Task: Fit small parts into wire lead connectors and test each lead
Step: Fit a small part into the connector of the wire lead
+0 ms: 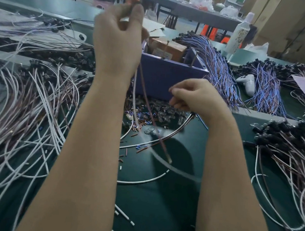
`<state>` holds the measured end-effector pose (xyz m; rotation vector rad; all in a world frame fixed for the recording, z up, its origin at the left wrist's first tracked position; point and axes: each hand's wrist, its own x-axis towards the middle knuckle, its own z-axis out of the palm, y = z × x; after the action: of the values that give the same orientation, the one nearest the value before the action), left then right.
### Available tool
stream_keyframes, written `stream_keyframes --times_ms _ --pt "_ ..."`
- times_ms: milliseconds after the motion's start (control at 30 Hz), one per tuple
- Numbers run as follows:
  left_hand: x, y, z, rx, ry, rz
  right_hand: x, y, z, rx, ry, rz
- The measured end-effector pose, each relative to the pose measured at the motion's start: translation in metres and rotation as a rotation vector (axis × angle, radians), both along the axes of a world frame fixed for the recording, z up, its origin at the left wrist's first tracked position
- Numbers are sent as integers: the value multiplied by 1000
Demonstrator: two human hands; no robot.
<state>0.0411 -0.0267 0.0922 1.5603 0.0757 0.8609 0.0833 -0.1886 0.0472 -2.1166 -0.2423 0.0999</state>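
Two dangling lead wires (146,99) are pinched high by the left hand (117,34) over the worktop (171,204); whether the curled right hand (196,95) holds anything cannot be told.

Left hand (116,40) raised, pinches lead (146,99) at top end; it hangs over mat (165,203). Right hand (194,95) low, fingers curled, over parts pile (157,112) by purple box (172,73).

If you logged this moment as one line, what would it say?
left hand: raised, pinches lead | lead: hangs down, blurred | right hand: fingers curled, above loose parts, grip unclear
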Motion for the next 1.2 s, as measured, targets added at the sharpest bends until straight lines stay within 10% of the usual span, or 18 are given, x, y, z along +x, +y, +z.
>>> stream_keyframes --times_ms 133,533,667,900,1200 --pt "-3 6 -8 232 300 -145 0 10 -9 -500 -8 6" --pt "6 -8 -23 381 461 -430 0 31 -25 -639 12 53" --pt "8 -10 -28 426 393 -356 3 23 -24 -528 -71 -43" --pt "11 -12 -32 342 274 -352 -11 7 23 405 -307 -78" --pt "12 -12 -31 369 207 -335 -19 13 39 123 -443 -48"
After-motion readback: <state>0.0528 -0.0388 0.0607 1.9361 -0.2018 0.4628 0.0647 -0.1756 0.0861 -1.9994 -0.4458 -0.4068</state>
